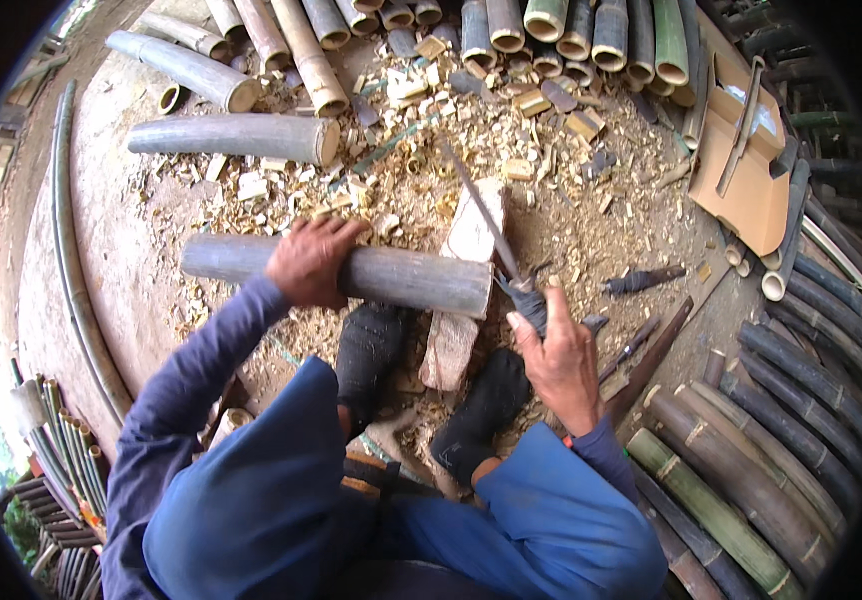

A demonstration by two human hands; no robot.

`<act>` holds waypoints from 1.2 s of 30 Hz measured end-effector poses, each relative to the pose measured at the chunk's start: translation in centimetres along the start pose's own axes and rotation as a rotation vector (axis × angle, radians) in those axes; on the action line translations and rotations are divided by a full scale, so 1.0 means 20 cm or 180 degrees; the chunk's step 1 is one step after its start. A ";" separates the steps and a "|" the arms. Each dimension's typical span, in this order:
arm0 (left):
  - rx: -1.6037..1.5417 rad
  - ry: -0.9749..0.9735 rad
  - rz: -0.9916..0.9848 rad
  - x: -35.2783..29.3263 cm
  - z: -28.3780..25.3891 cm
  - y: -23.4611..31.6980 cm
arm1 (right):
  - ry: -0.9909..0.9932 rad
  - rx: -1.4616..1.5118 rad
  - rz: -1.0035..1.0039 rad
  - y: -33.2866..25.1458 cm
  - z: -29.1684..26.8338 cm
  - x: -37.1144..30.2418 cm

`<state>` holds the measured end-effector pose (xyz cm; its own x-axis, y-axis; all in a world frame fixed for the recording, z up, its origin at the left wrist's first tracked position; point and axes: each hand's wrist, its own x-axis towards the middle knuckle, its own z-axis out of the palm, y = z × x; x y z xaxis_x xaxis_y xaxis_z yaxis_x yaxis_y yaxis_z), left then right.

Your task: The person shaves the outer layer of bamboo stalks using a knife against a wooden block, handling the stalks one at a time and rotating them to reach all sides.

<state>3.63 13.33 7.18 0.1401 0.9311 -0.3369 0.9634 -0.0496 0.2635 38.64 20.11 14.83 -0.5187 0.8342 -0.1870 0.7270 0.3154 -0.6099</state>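
Note:
A dark bamboo section [416, 281] lies crosswise in front of me, its right end resting on a pale block [448, 352]. My left hand [313, 262] is closed over the top of the bamboo, left of its middle. In my right hand [560, 352] is a long-bladed knife [486, 220], gripped by its dark wrapped handle. The blade points up and away to the left, just past the bamboo's right end. Both of my feet, in dark socks, are on the near side, one on each side of the block.
Wood chips [411, 180] cover the ground ahead. Two loose bamboo sections [231, 138] lie at the far left, with more bamboo pieces [576, 35] along the back. Bamboo poles [741, 450] are stacked at the right. Another wrapped-handle blade [643, 281] and a cardboard piece [746, 165] lie to the right.

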 end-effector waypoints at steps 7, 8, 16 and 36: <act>-0.0300 0.0029 0.0058 0.01 0.06 -0.07 | 0.0978 0.0527 -0.0913 -0.03 0.02 -0.08; -0.0258 0.0108 0.0040 -0.01 0.05 -0.07 | 0.1006 0.0516 -0.0975 0.04 0.09 -0.08; -0.0284 0.0762 0.0152 -0.04 0.11 -0.03 | -0.0027 -0.0407 0.0058 -0.01 0.04 -0.06; -0.0202 0.1197 0.0070 -0.03 0.19 0.04 | -0.0057 -0.0740 0.0032 0.21 0.20 0.00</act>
<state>5.15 11.30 4.19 0.0556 0.9982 0.0216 0.9434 -0.0596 0.3263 39.90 19.63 9.30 -0.5173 0.8304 -0.2072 0.8153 0.4044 -0.4145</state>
